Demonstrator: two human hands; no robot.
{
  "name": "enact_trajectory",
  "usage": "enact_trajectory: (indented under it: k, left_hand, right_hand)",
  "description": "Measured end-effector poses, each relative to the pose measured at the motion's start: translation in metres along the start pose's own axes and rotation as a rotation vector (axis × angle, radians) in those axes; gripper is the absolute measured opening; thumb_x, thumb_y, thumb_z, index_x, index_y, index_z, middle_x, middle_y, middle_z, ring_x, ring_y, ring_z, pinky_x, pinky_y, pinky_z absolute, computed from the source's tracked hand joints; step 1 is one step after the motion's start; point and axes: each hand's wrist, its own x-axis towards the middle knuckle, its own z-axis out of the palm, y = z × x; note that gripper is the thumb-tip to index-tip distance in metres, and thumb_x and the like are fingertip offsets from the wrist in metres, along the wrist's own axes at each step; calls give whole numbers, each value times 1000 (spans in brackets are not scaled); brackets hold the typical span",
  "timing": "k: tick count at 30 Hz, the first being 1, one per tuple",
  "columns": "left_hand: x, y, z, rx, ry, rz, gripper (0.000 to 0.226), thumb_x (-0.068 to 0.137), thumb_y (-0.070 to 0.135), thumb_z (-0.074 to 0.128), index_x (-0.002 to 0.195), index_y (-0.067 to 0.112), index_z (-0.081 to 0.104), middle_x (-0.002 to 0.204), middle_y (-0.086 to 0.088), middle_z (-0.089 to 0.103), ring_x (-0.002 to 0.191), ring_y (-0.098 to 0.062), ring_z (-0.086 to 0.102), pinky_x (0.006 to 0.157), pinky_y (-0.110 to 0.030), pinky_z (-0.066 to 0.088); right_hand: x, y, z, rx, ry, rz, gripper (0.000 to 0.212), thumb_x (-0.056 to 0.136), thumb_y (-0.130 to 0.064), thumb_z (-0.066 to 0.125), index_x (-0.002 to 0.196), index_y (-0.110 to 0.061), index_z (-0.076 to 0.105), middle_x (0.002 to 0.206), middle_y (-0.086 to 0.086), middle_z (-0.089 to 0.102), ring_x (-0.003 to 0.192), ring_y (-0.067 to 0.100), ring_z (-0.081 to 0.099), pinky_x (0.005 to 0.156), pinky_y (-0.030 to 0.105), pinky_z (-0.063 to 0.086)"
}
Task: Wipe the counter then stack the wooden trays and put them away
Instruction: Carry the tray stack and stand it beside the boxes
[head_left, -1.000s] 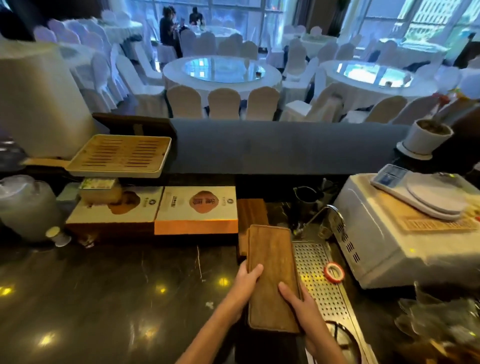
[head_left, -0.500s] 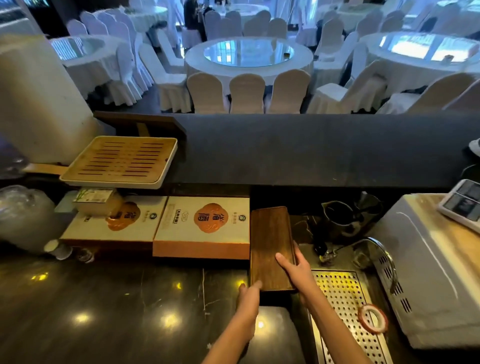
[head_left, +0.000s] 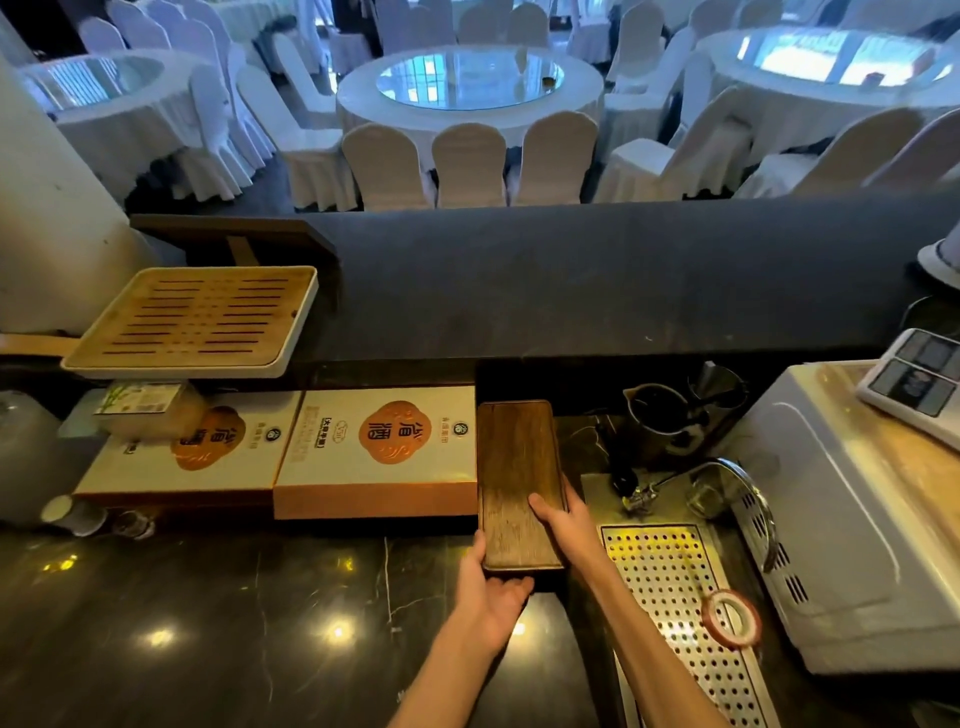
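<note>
The dark wooden tray (head_left: 514, 467) lies flat on the black counter (head_left: 208, 634). It is right next to an orange and white box (head_left: 382, 452) and beside the metal drain tray with holes (head_left: 657, 577). The left hand (head_left: 488, 590) holds the tray's near end. The right hand (head_left: 563, 519) holds its right side, with the thumb on top. A light tray with slots (head_left: 192, 317) sits higher up on the left.

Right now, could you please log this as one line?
left hand: grips wooden tray, near end | right hand: grips right edge | orange box: alongside
</note>
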Motion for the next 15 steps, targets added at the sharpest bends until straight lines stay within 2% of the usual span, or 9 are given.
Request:
enact_trajectory:
  k: [2,4,7,11,15]
  left_hand:
    - [4,-1,0,-25,-5,0,50,94,46,48,123,6,54,121,-26,59,117,-42,54,110,-54,36]
    - [10,-2,-2,-75,4,-14,60,92,56,46,125,6,52,122,-25,57,126,-44,46,113,-57,28]
    - [20,-3,-2,-163,6,-22,70,90,62,42,134,7,45,137,-27,47,136,-45,35,115,-60,18]
    - [24,-2,5,-249,23,-17,72,92,60,40,139,6,42,142,-27,44,134,-45,37,115,-61,21]
    - [30,6,11,-331,104,-34,66,95,49,39,143,4,36,146,-28,38,137,-45,34,117,-57,20]
  right_hand:
    - [5,4,-1,35,-15,6,55,91,-30,63,141,-29,41,122,-3,63,111,18,62,98,45,51]
    - [11,6,-2,74,-29,17,54,91,-30,62,141,-31,41,123,-2,64,109,16,63,96,44,51]
    - [17,9,-3,120,-54,28,55,91,-35,61,142,-37,39,125,-5,62,111,15,62,95,41,51]
    - [25,8,-2,125,-73,20,62,89,-40,64,142,-42,33,123,-11,59,109,9,59,89,34,50]
    - [33,8,-4,114,-96,2,64,88,-45,64,142,-47,30,125,-12,58,108,7,59,82,28,50]
